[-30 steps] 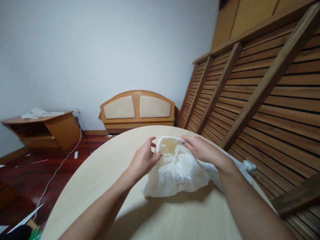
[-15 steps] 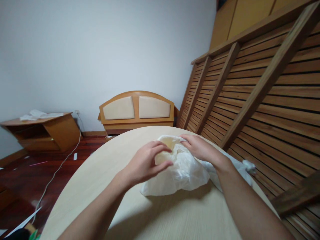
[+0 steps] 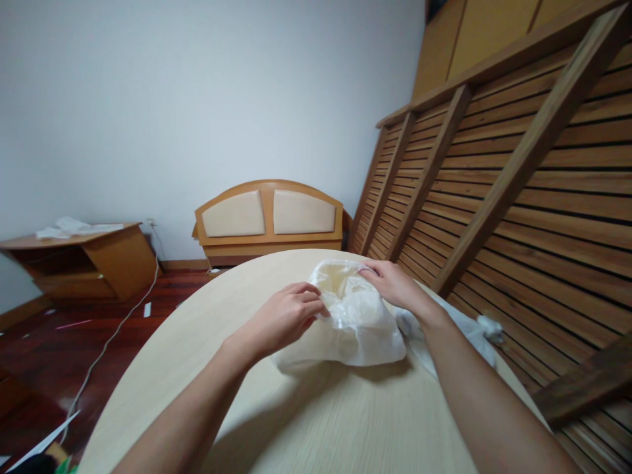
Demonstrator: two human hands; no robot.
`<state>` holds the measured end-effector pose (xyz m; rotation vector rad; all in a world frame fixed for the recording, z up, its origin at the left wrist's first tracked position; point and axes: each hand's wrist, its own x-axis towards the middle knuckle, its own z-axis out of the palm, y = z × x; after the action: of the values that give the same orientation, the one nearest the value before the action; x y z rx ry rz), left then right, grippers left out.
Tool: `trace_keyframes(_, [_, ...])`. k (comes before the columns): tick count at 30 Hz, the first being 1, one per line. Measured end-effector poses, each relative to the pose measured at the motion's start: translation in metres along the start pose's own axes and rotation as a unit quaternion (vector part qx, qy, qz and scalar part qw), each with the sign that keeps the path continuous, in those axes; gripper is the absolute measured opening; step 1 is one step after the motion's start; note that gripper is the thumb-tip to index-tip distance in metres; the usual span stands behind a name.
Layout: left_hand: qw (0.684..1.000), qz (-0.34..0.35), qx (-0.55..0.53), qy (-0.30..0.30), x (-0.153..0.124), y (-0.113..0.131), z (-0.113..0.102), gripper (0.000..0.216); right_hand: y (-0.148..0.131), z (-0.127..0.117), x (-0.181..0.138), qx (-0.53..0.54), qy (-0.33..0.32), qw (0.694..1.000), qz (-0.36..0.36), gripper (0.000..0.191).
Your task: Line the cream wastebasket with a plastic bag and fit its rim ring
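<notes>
A white, thin, translucent bag [image 3: 363, 339] rests on the round pale table [image 3: 197, 316], its mouth spread and facing up toward the far side. My left hand [image 3: 291, 315] is closed on the near left part of the bag's rim, fingers bent over the edge. On the far right of the rim, my right hand [image 3: 395, 284] pinches the edge between thumb and fingers. Something white and crumpled shows inside the mouth; what it is I cannot make out. Beyond my right wrist lies another white plastic bag [image 3: 459, 329], partly hidden by my forearm.
Tall slatted wooden panels [image 3: 494, 197] lean along the right side, close to the table. Behind the table stands a padded headboard [image 3: 269, 214]. At left, a low wooden cabinet [image 3: 113, 263] carries white sheets, and a cable [image 3: 111, 339] runs over the dark red floor.
My left hand has gone from spread fingers over the bag's mouth to gripping its near left rim. The mouth is wider, and my right hand has shifted slightly right with the edge.
</notes>
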<state>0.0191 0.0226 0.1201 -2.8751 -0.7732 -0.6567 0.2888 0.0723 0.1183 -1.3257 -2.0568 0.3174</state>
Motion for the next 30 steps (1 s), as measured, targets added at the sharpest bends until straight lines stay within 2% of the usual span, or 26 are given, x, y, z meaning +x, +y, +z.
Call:
trace_keyframes(2, [1.0, -0.002, 0.014, -0.004, -0.001, 0.004, -0.004, 0.018, 0.002, 0.0, 0.0, 0.009, -0.001, 1.0, 0.004, 0.035])
trace_keyframes(4, [1.0, 0.003, 0.002, 0.0, 0.0, 0.011, -0.006, 0.03, 0.0, 0.0, 0.0, 0.0, 0.01, 1.0, 0.009, 0.034])
trace_keyframes(7, [0.999, -0.002, -0.037, 0.038, 0.005, 0.023, 0.0, 0.039, -0.006, 0.002, -0.001, -0.028, 0.028, 0.999, 0.005, 0.033])
trace_keyframes(9, [0.998, -0.008, -0.036, 0.049, 0.008, 0.026, 0.01, 0.035, -0.012, 0.004, -0.002, -0.04, 0.031, 0.999, 0.002, 0.032])
trace_keyframes(12, [1.0, 0.003, 0.005, 0.024, 0.011, 0.022, 0.024, 0.016, -0.018, 0.006, -0.001, -0.043, 0.027, 0.999, 0.01, 0.033])
trace_keyframes(16, [0.999, 0.001, 0.045, 0.004, 0.01, 0.013, 0.031, 0.015, -0.017, 0.011, 0.002, 0.017, 0.037, 0.999, 0.032, 0.033])
trace_keyframes(19, [0.999, -0.017, 0.045, 0.006, 0.009, 0.009, 0.031, 0.015, -0.018, 0.011, 0.0, 0.016, 0.07, 0.995, 0.074, 0.045])
trace_keyframes(22, [0.998, -0.039, 0.045, 0.01, 0.01, 0.009, 0.032, 0.014, -0.023, 0.003, -0.009, -0.069, 0.082, 0.989, 0.106, 0.065])
trace_keyframes(25, [0.998, -0.053, 0.04, 0.018, 0.01, 0.009, 0.033, 0.016, -0.03, -0.006, -0.018, -0.089, 0.017, 0.99, 0.108, 0.071])
trace_keyframes(28, [0.998, -0.057, 0.035, 0.019, 0.009, 0.008, 0.034, 0.021, -0.03, -0.013, -0.022, -0.015, -0.071, 0.994, 0.087, 0.061])
trace_keyframes(30, [0.997, -0.061, 0.033, 0.02, 0.009, 0.008, 0.034, 0.021, -0.026, -0.016, -0.02, 0.042, -0.101, 0.991, 0.075, 0.059])
